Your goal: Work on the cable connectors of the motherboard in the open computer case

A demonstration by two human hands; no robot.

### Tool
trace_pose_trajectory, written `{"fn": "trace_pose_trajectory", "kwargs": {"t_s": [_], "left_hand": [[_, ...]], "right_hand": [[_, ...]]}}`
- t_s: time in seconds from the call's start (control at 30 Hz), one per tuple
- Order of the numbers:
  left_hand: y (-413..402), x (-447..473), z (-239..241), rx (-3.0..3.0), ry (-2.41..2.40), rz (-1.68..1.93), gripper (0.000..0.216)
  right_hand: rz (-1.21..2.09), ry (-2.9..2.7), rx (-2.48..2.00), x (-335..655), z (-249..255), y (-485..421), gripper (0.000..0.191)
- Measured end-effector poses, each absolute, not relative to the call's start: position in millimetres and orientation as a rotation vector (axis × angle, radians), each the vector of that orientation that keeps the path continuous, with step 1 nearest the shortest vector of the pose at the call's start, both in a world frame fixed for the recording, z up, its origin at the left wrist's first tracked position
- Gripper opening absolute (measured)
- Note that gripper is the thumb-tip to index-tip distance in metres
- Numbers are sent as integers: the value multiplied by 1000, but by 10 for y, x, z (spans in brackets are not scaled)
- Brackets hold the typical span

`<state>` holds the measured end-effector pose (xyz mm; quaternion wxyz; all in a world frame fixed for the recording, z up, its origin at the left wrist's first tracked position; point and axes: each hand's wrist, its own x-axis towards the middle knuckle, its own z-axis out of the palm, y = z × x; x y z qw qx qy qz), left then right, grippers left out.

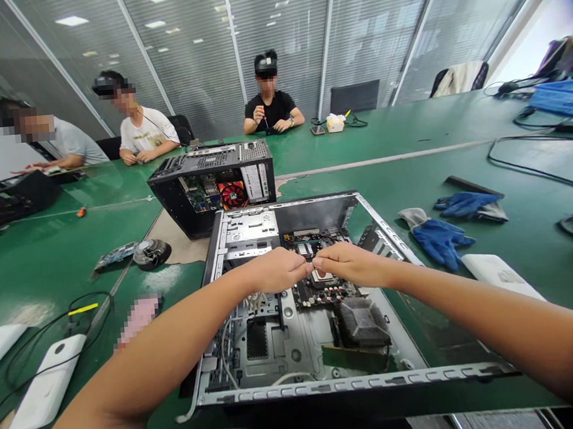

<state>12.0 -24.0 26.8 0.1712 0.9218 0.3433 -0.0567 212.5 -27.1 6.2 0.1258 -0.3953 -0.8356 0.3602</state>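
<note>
Black rectangular motherboard [305,295] lies flat in the open silver metal computer case [340,385], right beneath your hands! The near rim runs along your side of the green table [399,129]; a silver drive bay [252,226] walls the far left, and bare metal floor leaves you room at the board's near left. Tighter at the near right: one square grey finned heat sink [364,321], then one long green circuit strip [350,358] before the rim. Small pinkish-white parts dot the board, a pale square socket [324,280] at your fingertips. Your left hand [281,270] and right hand [351,265] come tip to tip, fingers bunched; whether they pinch anything, I can't tell. Two blue-and-grey fabric gloves [437,239] lie right, one upright black computer tower [179,203] behind.
</note>
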Motion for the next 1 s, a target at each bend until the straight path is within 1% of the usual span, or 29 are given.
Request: {"fn": "trace_pose_trajectory", "kwargs": {"t_s": [0.2,0.8,1.0], "left_hand": [[-240,125,265,2639,997,-165,52],[-256,126,268,2646,981,-171,48],[-261,132,285,2640,994,-239,49]], "right_hand": [[1025,-2437,-1160,2127,51,-264,41],[1056,-2449,-1161,2138,7,-251,47],[1073,-2437,-1149,2124,24,-260,48]]}}
